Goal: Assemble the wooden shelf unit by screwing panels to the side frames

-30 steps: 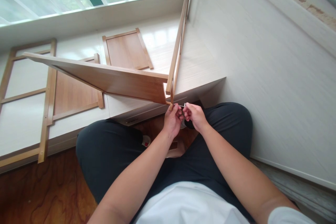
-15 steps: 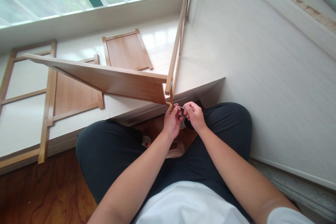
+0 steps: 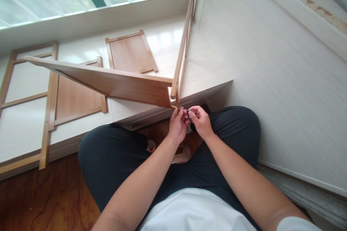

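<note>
My left hand [image 3: 177, 127] is closed at the low corner of a wooden frame [image 3: 182, 48], its thumb and fingers around the end of a bar. My right hand [image 3: 201, 121] pinches a thin metal hex key [image 3: 185, 109], whose far end reaches that same corner beside my left fingertips. The key's tip is too small to make out. A wooden panel [image 3: 114, 81] meets the frame at this corner and slants up to the left, over the ledge.
On the pale ledge [image 3: 208, 66] lie two smaller wooden panels [image 3: 130, 52] [image 3: 78, 92] and an open wooden frame [image 3: 50, 112] at the left. A white wall panel [image 3: 271, 79] rises on the right. Below is a brown wood floor [image 3: 48, 195], with my knees against the ledge.
My right hand has turned slightly and its fingers have shifted on the hex key. My left hand, the frame and the panel stay where they were.
</note>
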{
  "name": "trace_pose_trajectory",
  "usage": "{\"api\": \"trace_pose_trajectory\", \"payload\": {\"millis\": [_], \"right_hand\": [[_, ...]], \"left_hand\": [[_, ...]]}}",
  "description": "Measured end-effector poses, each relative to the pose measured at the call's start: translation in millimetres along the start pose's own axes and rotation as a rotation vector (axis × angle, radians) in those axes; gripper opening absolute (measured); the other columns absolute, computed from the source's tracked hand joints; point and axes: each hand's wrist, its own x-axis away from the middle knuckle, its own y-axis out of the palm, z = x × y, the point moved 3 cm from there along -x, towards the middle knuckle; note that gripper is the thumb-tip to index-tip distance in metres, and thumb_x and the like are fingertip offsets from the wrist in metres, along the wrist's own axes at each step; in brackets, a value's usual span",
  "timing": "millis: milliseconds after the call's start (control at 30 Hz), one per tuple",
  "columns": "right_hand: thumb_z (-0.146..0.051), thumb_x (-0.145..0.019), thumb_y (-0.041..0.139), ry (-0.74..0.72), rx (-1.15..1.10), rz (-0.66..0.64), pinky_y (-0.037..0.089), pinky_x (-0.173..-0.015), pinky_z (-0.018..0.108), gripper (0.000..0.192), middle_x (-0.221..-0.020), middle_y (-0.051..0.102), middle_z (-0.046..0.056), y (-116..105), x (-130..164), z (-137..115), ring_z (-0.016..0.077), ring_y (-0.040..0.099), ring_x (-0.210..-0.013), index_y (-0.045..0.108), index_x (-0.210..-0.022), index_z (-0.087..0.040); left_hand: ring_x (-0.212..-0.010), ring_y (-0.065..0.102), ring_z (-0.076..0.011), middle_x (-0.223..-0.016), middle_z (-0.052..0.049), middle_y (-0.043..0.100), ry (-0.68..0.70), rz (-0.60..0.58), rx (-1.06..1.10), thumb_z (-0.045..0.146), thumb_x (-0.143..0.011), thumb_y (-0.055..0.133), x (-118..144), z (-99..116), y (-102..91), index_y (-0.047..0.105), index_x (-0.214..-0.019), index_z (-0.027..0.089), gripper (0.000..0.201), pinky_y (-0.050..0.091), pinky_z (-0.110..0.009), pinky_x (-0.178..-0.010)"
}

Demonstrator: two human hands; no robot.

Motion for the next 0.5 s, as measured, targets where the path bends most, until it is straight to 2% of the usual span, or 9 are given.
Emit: {"api": "trace_pose_trajectory", "payload": {"millis": [100,167,300,400,500], "right_hand": [[-0.052,-0.09,0.069,0.006,0.009,0.018,0.049,-0.054,0.024,0.029,-0.079,0.069,0.002,-0.1,-1.9,2.4,0.0158,0.063,-0.066,0.068,-0.097,-0.023],[-0.053,-0.089,0.069,0.046,-0.028,0.023,0.043,-0.049,0.024,0.031,-0.07,0.065,0.0,0.7,-4.6,3.8,0.0134,0.056,-0.057,0.069,-0.091,-0.022],[-0.06,-0.085,0.068,0.265,-0.245,-0.036,0.033,-0.04,0.023,0.042,-0.052,0.054,-0.003,4.9,-10.4,8.1,0.01,0.042,-0.042,0.065,-0.072,-0.02],[-0.065,-0.081,0.069,0.366,-0.365,-0.074,0.033,-0.039,0.023,0.049,-0.048,0.053,-0.002,6.5,-11.9,9.7,0.0097,0.043,-0.039,0.062,-0.064,-0.019],[-0.067,-0.081,0.068,0.365,-0.379,-0.04,0.033,-0.038,0.023,0.053,-0.048,0.053,-0.001,4.6,-12.0,11.0,0.0093,0.044,-0.039,0.062,-0.062,-0.019]], "left_hand": [[-0.062,0.056,-0.0065,-0.079,0.004,0.066,0.009,0.009,-0.011,0.029,-0.072,0.091,1.2,1.7,1.0,0.066,-0.096,0.02,0.036,0.037,-0.019,-0.053],[-0.061,0.055,-0.0064,-0.078,0.004,0.065,0.016,0.019,-0.02,0.03,-0.071,0.091,2.1,2.5,1.6,0.066,-0.095,0.02,0.037,0.037,-0.019,-0.052],[-0.06,0.053,-0.0061,-0.076,0.004,0.063,0.029,0.017,-0.055,0.034,-0.069,0.093,2.9,3.4,2.8,0.064,-0.088,0.019,0.038,0.038,-0.019,-0.051],[-0.06,0.051,-0.0058,-0.075,0.005,0.062,0.029,0.017,-0.066,0.034,-0.068,0.093,2.5,3.2,2.7,0.062,-0.086,0.018,0.039,0.037,-0.019,-0.05],[-0.059,0.051,-0.0054,-0.075,0.005,0.061,0.019,0.029,-0.07,0.035,-0.067,0.094,2.2,2.6,2.0,0.062,-0.086,0.018,0.04,0.037,-0.018,-0.05]]}}
